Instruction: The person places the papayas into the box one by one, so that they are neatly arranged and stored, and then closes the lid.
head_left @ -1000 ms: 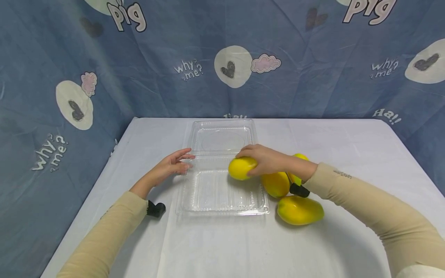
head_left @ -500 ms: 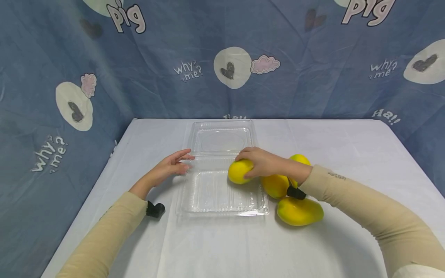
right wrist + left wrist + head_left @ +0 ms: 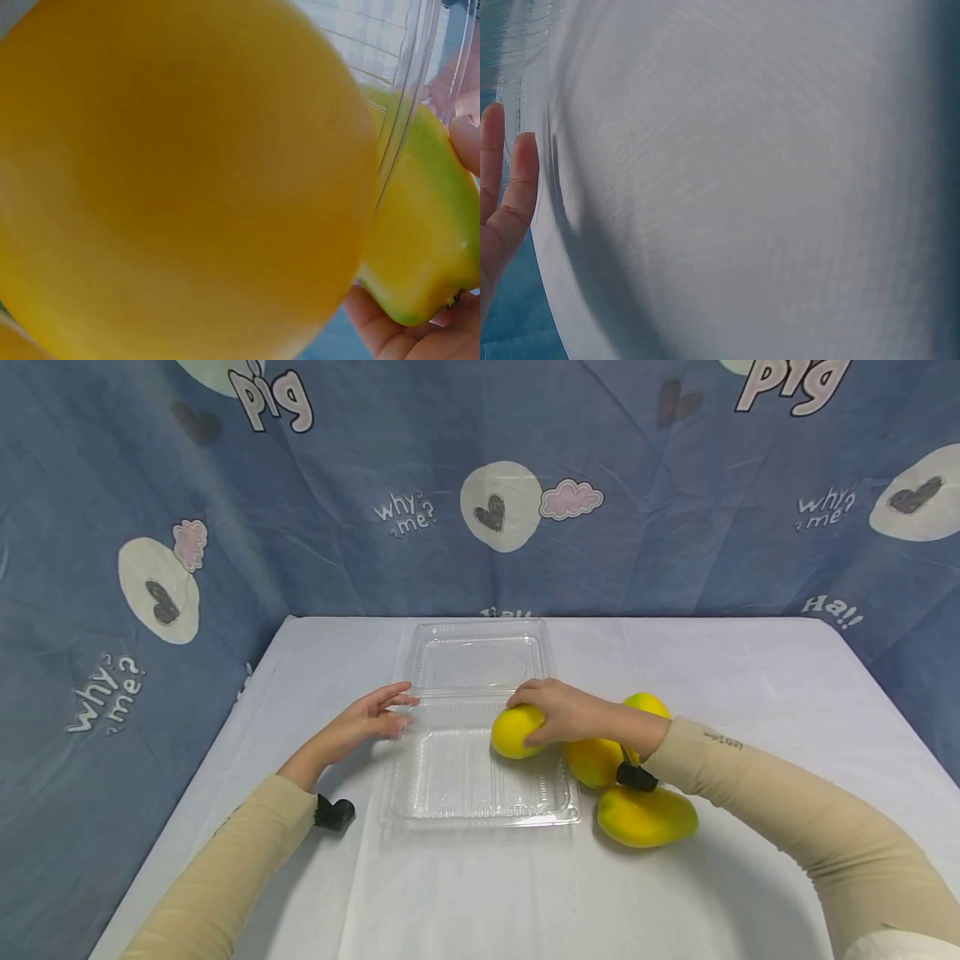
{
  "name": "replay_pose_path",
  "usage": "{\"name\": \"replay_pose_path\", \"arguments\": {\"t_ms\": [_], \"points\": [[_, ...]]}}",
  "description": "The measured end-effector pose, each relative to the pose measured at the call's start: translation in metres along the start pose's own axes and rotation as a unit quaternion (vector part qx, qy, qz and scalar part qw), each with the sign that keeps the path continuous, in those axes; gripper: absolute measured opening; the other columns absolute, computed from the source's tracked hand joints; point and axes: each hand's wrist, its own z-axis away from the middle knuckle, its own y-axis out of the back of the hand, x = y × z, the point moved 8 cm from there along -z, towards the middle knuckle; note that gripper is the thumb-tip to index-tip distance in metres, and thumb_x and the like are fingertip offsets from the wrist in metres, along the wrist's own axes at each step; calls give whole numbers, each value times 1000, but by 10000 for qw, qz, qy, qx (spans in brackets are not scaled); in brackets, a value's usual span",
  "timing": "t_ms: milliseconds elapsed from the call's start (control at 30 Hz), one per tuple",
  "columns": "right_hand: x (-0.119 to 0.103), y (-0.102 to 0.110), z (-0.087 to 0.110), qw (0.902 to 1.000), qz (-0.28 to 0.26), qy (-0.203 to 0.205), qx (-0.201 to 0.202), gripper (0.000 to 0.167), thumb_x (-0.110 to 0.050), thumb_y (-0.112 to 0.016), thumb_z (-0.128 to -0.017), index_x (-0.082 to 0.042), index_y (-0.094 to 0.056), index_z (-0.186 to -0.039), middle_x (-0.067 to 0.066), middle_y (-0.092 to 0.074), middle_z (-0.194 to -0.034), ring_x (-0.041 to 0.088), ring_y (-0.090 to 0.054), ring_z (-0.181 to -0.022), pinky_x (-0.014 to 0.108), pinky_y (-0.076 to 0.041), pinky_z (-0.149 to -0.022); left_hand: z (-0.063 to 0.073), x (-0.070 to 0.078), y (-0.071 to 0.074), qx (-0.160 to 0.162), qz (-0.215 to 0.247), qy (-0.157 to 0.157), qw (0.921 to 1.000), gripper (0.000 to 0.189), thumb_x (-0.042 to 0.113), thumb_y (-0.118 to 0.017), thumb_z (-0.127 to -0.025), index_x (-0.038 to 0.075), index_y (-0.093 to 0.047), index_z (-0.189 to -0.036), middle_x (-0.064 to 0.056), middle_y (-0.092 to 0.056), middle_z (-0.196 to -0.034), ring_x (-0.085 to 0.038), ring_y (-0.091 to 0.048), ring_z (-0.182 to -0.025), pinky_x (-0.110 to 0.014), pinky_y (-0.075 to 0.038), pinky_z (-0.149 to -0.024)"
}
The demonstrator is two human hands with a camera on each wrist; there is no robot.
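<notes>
In the head view my right hand (image 3: 562, 710) grips a yellow mango (image 3: 514, 732), fingers over its far side and thumb on its near side. The mango is at the right part of a clear plastic clamshell box (image 3: 442, 772); whether it touches the bottom I cannot tell. In the right wrist view this mango (image 3: 424, 225) shows a green streak, between finger and thumb. My left hand (image 3: 360, 722) is at the box's left edge with fingers extended and holds nothing. In the left wrist view only some of its fingers (image 3: 523, 176) show.
The lid (image 3: 480, 662) lies folded back behind the box. Right of the box are more mangoes: one against its side (image 3: 594, 762), one nearer me (image 3: 648, 815), and one partly behind my right wrist (image 3: 647, 702). A white cloth (image 3: 465, 893) covers the table.
The right hand has lowered the mango slightly and brought it a little nearer to me, over the box. My left hand has stayed in place.
</notes>
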Motion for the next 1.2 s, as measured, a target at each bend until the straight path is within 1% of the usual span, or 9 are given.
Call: {"name": "replay_pose_path", "arguments": {"t_ms": [167,233,367,433,600,667,933,1000,1200], "points": [[1,0,2,9999,-83,-65,-110,54,-18,-71,-78,-2,-52,-125,16,-50,-128,31,-46,-118,43,-35,-100,1,2,-1,-12,15,-12,10000,66,8,-52,-90,6,-18,-146,-20,-34,-142,-28,-49,-118,-25,-47,-83],[2,0,3,9998,-148,-79,-125,56,-18,-71,-78,-2,-50,-127,16,-49,-129,31,-45,-119,43,-34,-101,1,2,-1,-16,16,-22,10000,66,8,-52,-90,6,-18,-146,-20,-34,-142,-26,-50,-117,-25,-47,-83],[3,1,4,9996,-243,-125,-124,59,-19,-70,-78,-3,-48,-130,14,-48,-131,30,-43,-122,43,-33,-103,1,2,-1,-6,-11,-26,10000,66,9,-53,-90,6,-18,-146,-20,-34,-142,-17,-53,-113,-25,-47,-83],[4,2,5,9994,-280,-147,-124,59,-19,-70,-78,-3,-48,-130,14,-48,-132,30,-43,-122,44,-32,-103,1,2,-1,-7,-27,-20,10000,66,9,-53,-90,6,-18,-146,-20,-33,-142,-17,-53,-113,-25,-46,-83],[3,4,8,9991,-360,-162,-152,59,-18,-69,-78,-3,-47,-130,15,-47,-132,31,-42,-122,45,-32,-103,1,2,-2,-18,-24,6,10000,66,9,-53,-89,6,-18,-146,-20,-33,-142,-28,-48,-119,-25,-46,-83],[2,4,9,9991,-357,-155,-162,59,-18,-69,-79,-3,-47,-131,15,-47,-132,31,-42,-122,44,-32,-103,2,2,-2,-9,-18,19,10000,66,9,-53,-89,6,-19,-146,-19,-33,-142,-29,-48,-119,-25,-46,-83],[0,5,15,9992,-301,-191,-190,59,-18,-70,-79,-3,-46,-131,15,-46,-133,31,-41,-123,45,-32,-103,1,3,-2,-5,-30,-16,10000,66,9,-53,-89,6,-18,-146,-20,-34,-142,-8,-54,-108,-25,-46,-82],[-1,6,17,9991,-274,-243,-191,59,-18,-70,-79,-4,-46,-131,15,-47,-132,30,-43,-122,44,-33,-102,1,3,-1,1,-34,-24,10000,66,9,-53,-89,6,-18,-146,-20,-34,-141,-6,-54,-106,-25,-46,-82],[1,7,19,9990,-186,-411,-62,53,-15,-70,-77,-3,-51,-126,13,-54,-123,27,-50,-112,42,-38,-98,0,3,-1,26,-26,-22,10000,65,8,-53,-89,5,-19,-145,-19,-35,-141,-9,-54,-108,-25,-47,-81]]}}
